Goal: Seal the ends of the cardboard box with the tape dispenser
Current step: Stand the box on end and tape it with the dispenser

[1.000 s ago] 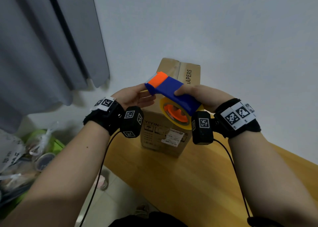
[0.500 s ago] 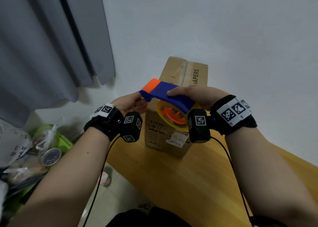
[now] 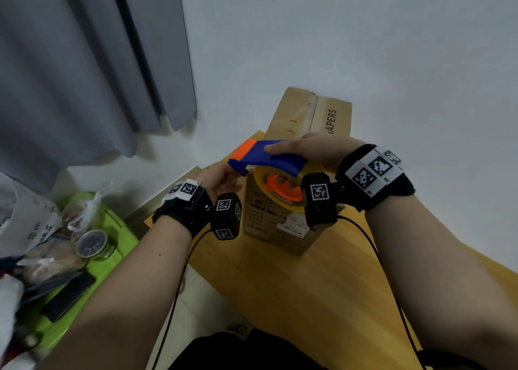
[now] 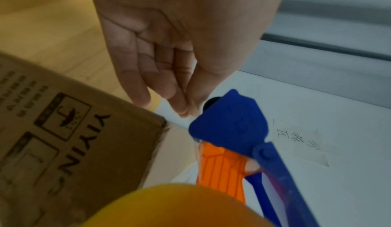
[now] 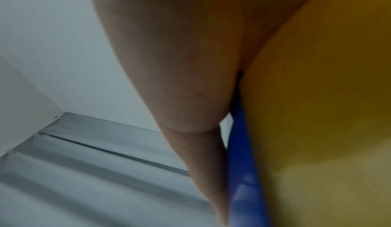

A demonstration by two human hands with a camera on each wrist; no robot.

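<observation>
Right hand (image 3: pixel 305 151) grips tape dispenser (image 3: pixel 269 159) above cardboard box (image 3: pixel 280 224); left hand's (image 3: pixel 221 179) fingers pinch at its nose, prob. freeing tape end. Next: stick tape onto box end.

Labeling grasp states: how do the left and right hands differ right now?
The right hand grips the tape dispenser from above; the left hand grips nothing, fingers straight, tips pinched at the dispenser's nose. Right sits higher, left lower. Both hover by the cardboard box.
</observation>
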